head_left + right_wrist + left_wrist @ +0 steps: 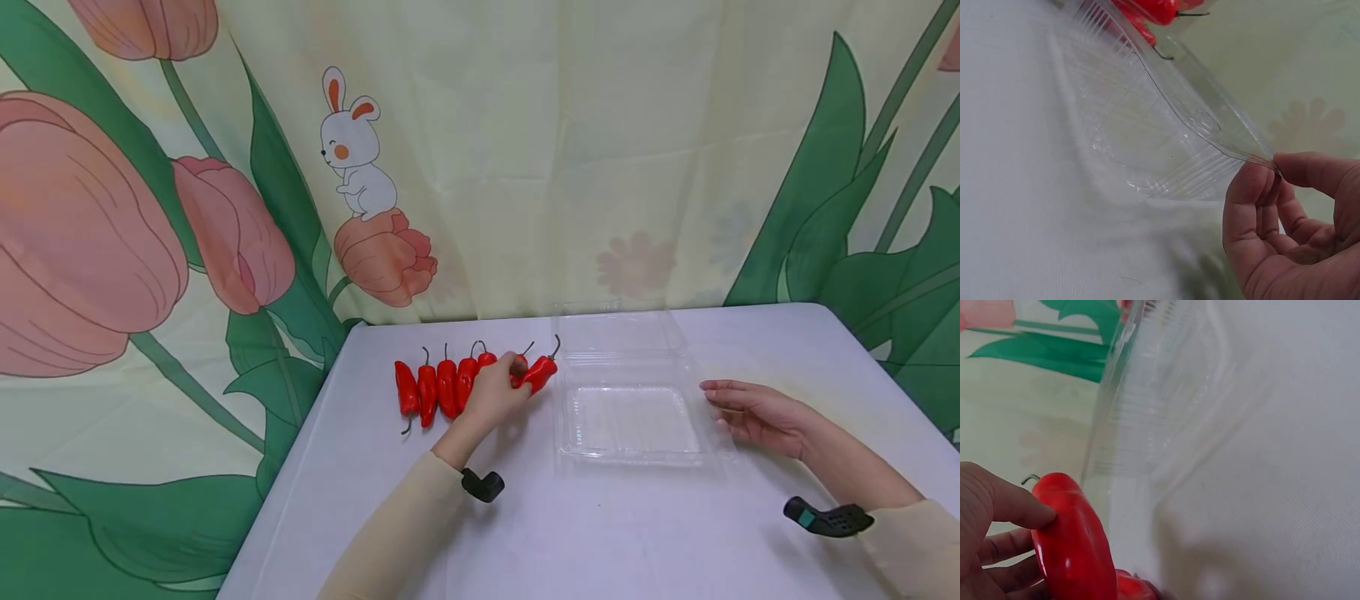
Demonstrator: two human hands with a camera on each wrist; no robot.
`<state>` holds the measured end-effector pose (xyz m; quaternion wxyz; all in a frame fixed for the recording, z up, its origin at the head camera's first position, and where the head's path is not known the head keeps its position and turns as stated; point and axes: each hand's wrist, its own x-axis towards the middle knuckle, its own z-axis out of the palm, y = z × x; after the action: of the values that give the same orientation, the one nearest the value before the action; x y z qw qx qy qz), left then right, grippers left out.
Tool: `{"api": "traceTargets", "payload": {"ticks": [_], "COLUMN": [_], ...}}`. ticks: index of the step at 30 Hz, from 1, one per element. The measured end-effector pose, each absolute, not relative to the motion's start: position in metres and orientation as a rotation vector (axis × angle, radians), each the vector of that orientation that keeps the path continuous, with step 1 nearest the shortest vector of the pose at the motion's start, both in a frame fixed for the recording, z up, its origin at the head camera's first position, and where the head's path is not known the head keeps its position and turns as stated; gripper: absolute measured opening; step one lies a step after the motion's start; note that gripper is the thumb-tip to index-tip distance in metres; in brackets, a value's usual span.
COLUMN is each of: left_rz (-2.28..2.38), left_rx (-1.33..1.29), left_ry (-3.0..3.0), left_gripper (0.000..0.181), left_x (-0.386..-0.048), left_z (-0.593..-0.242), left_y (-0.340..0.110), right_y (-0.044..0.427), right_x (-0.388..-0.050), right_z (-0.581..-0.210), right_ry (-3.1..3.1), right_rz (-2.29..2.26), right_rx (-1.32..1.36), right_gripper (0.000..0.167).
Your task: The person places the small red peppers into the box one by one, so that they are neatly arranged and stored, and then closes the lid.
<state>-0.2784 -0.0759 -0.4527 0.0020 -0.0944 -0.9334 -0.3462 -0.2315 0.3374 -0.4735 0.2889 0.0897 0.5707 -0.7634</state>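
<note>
My left hand (pixel 495 388) pinches a red chili pepper (pixel 540 374), thumb against its side, just left of a clear plastic container (pixel 630 421). Its dark stem points up and away. In the left wrist view the pepper (pixel 1075 547) shows glossy and smooth, with part of another red pepper (pixel 1133 586) below it. At the container's right side, my right hand (pixel 761 418) pinches the rim between thumb and fingers, plainest in the right wrist view, where the container (pixel 1129 119) looks see-through and ribbed. Its lid (pixel 622 333) stands open at the back.
Several red peppers lie side by side left of the container, among them a leftmost pepper (pixel 406 388) with its stem toward me. My left hand partly hides some of them. A white cloth covers the table (pixel 600 533); behind it hangs a printed curtain (pixel 495 183).
</note>
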Motion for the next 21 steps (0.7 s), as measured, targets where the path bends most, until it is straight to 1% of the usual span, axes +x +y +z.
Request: {"api": "traceTargets", "payload": {"ticks": [6,16,21], "left_rz": [-1.109,-1.132,-1.157], "left_rx": [-0.360,-0.397,-0.419], "left_ry": [-2.886,-2.879,-2.881], "left_gripper": [0.035,0.039,0.036], "left_x": [-0.276,-0.273,-0.269], "left_z": [-0.447,-0.440,-0.438], "left_y": [-0.073,-0.062,-0.059], "right_y": [0.338,0.340,0.338], "right_x": [-0.234,-0.234,-0.234], "right_z": [-0.473,-0.470,-0.470], "right_ry": [1.555,1.566,1.644], "right_rz": [-2.013,-1.965,-1.909], "right_rx": [0.227,0.199,0.198], "right_gripper": [0.023,0.023,0.021]}}
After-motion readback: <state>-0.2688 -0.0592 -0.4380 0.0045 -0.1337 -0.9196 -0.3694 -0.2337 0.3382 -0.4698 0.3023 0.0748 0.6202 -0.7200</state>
